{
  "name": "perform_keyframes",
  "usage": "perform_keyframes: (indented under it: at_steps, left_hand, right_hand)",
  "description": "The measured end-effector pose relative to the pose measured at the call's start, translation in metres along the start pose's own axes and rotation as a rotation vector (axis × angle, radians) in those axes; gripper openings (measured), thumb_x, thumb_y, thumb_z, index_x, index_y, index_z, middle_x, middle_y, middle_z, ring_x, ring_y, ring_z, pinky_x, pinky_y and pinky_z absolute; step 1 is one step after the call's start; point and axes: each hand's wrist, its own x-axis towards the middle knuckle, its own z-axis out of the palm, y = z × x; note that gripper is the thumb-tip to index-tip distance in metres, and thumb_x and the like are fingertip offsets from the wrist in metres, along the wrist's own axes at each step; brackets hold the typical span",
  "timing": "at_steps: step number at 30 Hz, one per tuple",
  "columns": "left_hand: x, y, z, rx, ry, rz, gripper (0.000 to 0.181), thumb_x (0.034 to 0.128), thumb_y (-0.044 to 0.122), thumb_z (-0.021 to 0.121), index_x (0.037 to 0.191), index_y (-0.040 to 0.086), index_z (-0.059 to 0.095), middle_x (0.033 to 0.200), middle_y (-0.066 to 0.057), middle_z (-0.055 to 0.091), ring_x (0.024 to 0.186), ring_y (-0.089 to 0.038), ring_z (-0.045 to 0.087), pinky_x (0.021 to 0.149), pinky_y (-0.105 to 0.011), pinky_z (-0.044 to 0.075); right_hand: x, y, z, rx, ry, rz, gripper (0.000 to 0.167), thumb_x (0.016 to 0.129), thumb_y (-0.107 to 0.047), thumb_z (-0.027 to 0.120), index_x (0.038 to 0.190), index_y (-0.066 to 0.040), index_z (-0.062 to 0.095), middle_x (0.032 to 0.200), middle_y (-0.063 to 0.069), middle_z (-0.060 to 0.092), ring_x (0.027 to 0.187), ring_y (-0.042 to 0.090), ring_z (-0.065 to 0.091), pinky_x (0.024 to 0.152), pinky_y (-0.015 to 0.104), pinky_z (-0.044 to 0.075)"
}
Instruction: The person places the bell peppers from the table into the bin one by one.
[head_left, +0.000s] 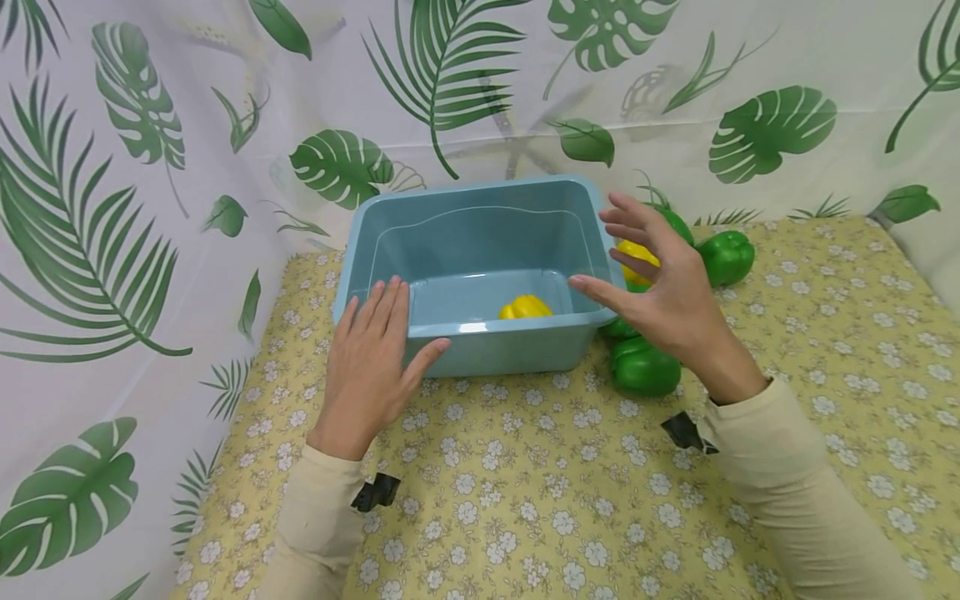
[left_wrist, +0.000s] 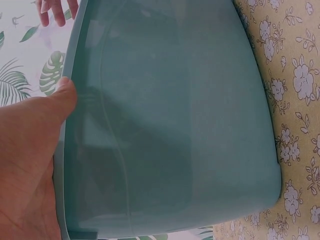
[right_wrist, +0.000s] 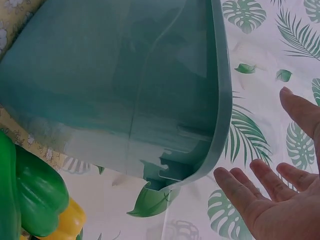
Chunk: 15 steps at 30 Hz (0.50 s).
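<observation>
A blue-green plastic basin (head_left: 495, 350) stands on the table with one yellow bell pepper (head_left: 526, 307) on its floor. My left hand (head_left: 369, 367) rests on the basin's front left rim, its fingers straight and its thumb spread along the near side; the left wrist view shows the thumb (left_wrist: 62, 97) at the rim. Over the basin's right end hangs my right hand (head_left: 663, 292), fingers spread and holding nothing. In the right wrist view those fingers (right_wrist: 240, 192) are apart from the rim.
Right of the basin lie several green bell peppers (head_left: 647, 367) and a yellow one (head_left: 634, 262), partly hidden by the right hand. Another green pepper (head_left: 726, 258) sits farther right. A floral cloth (head_left: 480, 500) covers the table; a leaf-print curtain (head_left: 525, 92) hangs behind.
</observation>
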Motion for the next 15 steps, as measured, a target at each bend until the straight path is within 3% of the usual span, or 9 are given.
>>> perform_keyframes:
  at_steps: [15]
  left_hand:
    - [0.0001,-0.0021,0.0001,0.0,-0.009,0.01,0.084,0.1027,0.062,0.042,0.158,0.0,0.029,0.164,-0.015,0.029,0.152,-0.03,0.023,0.126,-0.046,0.009]
  right_hand:
    - [0.0004,0.0012,-0.0056,-0.025,0.015,0.011,0.089,0.08,0.003,0.084,0.156,-0.016,0.041,0.144,0.013,0.052,0.132,0.032,0.052,0.105,0.037,0.049]
